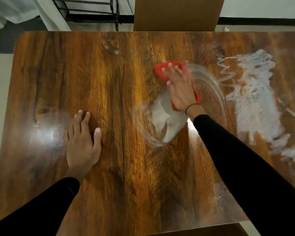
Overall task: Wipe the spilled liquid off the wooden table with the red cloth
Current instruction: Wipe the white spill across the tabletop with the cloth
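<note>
Your right hand (180,89) lies flat on the red cloth (160,69), fingers spread and pressing it down on the table (126,167) rather than gripping it; the cloth sits right of the table's middle, toward the far edge, showing beyond your fingertips and at both sides of your palm. A thin dark band (192,108) circles that wrist. Your left hand (83,138) rests palm down on bare wood on the near left, fingers loose and slightly apart, holding nothing. White spilled liquid (257,99) smears much of the table's right side in streaks, and curved swipe marks run from it to the cloth. A pale wet patch (162,120) lies just near of your right hand, beside the sleeve. Two small droplets (111,49) sit near the far edge. Beyond the table stand a brown box (175,12) and a black rack (92,11). No writing is readable anywhere.
</note>
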`<action>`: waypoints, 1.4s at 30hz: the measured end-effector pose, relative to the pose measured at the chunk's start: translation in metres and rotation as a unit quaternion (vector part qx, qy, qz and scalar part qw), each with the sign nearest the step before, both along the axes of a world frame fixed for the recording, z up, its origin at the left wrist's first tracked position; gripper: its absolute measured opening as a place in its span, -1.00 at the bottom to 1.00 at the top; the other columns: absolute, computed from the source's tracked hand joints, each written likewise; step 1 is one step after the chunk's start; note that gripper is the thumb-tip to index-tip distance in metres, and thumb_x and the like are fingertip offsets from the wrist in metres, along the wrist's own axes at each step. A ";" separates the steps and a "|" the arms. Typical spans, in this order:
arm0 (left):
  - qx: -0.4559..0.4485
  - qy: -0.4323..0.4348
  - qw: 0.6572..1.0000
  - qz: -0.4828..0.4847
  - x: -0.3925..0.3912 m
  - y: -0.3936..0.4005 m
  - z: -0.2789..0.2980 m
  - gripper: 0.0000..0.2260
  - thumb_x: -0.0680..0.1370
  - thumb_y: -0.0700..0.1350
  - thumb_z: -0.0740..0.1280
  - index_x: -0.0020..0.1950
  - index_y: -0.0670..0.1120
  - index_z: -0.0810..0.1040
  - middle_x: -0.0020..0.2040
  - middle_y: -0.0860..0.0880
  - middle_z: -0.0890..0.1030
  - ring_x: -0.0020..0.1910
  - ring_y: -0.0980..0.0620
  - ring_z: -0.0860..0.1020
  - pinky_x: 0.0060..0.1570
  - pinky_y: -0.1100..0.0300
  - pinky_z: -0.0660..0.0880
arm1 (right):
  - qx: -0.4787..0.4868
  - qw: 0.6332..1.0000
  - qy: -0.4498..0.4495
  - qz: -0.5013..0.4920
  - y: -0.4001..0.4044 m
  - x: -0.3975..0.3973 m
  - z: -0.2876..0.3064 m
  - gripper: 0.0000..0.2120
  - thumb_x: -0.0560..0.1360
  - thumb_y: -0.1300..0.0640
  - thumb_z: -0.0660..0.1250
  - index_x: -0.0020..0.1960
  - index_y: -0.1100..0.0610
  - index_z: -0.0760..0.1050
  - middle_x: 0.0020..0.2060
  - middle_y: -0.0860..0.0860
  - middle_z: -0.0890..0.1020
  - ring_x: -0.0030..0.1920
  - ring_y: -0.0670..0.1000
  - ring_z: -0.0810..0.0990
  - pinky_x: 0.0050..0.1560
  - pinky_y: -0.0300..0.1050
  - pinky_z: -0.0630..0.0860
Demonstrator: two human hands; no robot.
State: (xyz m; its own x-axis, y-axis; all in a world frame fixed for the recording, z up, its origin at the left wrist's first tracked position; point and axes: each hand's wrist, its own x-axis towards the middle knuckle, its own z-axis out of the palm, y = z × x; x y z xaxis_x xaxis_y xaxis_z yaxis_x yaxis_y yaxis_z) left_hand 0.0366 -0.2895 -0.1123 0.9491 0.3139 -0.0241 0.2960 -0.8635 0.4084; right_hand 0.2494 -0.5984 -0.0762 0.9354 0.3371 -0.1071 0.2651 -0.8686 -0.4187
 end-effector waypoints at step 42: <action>0.014 -0.010 1.000 -0.007 -0.001 0.005 -0.010 -0.39 0.80 0.25 -0.02 0.73 -0.09 0.26 0.76 -0.13 0.23 0.74 -0.20 0.18 0.64 -0.33 0.17 | -0.133 0.979 -0.017 0.155 -0.049 -0.140 -0.003 -0.41 0.84 -0.16 -0.10 0.86 -0.19 -0.06 0.86 0.01 -0.10 0.85 0.14 -0.11 0.80 0.31 -0.06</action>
